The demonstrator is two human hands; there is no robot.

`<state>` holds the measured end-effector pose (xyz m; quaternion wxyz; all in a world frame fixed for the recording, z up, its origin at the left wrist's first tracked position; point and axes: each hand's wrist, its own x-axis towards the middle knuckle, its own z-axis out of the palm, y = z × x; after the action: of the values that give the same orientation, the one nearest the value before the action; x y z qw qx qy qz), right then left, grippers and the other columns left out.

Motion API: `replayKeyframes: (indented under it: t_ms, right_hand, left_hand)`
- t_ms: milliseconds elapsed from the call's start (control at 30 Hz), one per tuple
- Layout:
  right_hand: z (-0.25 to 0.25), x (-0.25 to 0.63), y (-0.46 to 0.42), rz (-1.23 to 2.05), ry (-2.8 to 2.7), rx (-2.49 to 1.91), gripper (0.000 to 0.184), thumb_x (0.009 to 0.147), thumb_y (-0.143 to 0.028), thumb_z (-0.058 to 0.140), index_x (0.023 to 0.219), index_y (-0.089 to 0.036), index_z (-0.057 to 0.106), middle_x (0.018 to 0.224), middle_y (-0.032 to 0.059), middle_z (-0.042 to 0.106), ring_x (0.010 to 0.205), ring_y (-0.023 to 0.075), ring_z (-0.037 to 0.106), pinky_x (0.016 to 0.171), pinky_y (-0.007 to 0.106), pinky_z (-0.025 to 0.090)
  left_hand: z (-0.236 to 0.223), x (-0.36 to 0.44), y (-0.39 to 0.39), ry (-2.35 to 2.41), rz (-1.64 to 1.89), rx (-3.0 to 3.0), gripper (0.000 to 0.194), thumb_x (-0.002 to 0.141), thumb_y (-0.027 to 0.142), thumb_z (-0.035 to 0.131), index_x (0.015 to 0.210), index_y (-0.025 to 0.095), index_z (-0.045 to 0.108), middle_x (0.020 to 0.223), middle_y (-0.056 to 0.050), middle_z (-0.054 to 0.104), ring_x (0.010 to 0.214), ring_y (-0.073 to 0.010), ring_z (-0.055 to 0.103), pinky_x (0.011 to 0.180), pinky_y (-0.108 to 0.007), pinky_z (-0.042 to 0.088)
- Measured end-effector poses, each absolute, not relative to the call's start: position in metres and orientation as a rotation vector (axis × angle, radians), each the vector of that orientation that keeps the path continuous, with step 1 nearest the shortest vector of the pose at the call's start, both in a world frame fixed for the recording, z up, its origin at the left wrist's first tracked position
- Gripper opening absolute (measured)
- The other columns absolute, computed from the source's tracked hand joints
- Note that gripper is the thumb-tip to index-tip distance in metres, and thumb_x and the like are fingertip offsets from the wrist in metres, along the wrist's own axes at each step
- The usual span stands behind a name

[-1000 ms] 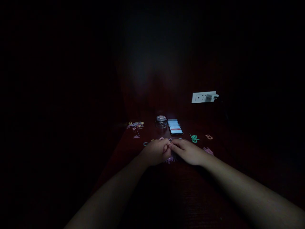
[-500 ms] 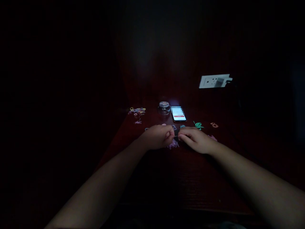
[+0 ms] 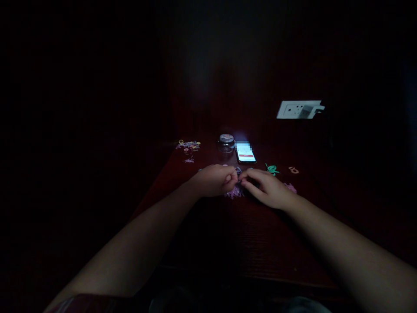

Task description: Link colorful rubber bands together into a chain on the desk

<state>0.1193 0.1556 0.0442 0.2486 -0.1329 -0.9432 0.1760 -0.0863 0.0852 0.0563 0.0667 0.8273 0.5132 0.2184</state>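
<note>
The scene is very dark. My left hand (image 3: 215,180) is closed in a pinch, and my right hand (image 3: 265,188) is closed in a pinch beside it, fingertips nearly touching. Between them is a small thing too dim to name; it may be a tiny rubber band. Under the fingertips lies a pink heap of small bands (image 3: 233,192) on the dark red wooden table (image 3: 247,243). A lit phone (image 3: 246,153) lies just beyond the hands.
A small glass jar (image 3: 226,143) stands left of the phone. Loose coloured bands (image 3: 188,145) lie at the far left, a green bunch (image 3: 271,169) and an orange piece (image 3: 293,170) at the right. A white wall socket (image 3: 299,109) with a plug sits at upper right.
The hands drew slightly apart half a second ago with something stretched between them, and have now come back together. The camera view has shifted, so the objects sit higher in frame.
</note>
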Motion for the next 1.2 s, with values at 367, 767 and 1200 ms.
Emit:
replayKeyframes:
  t_ms: [367,767,1200]
  right_hand:
    - [0.045,0.12,0.158,0.454,-2.588,-0.407,0.009,0.089,-0.022,0.05,0.086,-0.019,0.058,0.079,0.003,0.061,0.07,0.0156,0.052,0.067,0.028,0.04]
    - [0.045,0.122,0.161,0.453,-2.564,-0.446,0.008,0.088,-0.023,0.05,0.083,-0.019,0.056,0.076,0.003,0.06,0.069,0.0162,0.053,0.066,0.028,0.04]
    - [0.041,0.12,0.161,0.442,-2.539,-0.433,0.016,0.093,-0.023,0.044,0.09,-0.018,0.059,0.083,0.0054,0.063,0.075,0.0181,0.056,0.072,0.031,0.043]
  left_hand:
    - [0.061,-0.089,0.085,1.575,0.608,2.499,0.013,0.085,0.023,0.051,0.087,0.018,0.063,0.074,0.0,0.062,0.062,-0.0102,0.05,0.06,-0.025,0.034]
    - [0.057,-0.1,0.09,1.475,0.542,2.593,0.014,0.091,0.023,0.05,0.09,0.02,0.063,0.095,-0.003,0.065,0.092,-0.0166,0.057,0.083,-0.028,0.04]
    - [0.051,-0.11,0.1,1.347,0.473,2.693,0.014,0.091,0.023,0.058,0.093,0.024,0.072,0.096,-0.001,0.072,0.096,-0.0164,0.06,0.094,-0.029,0.04]
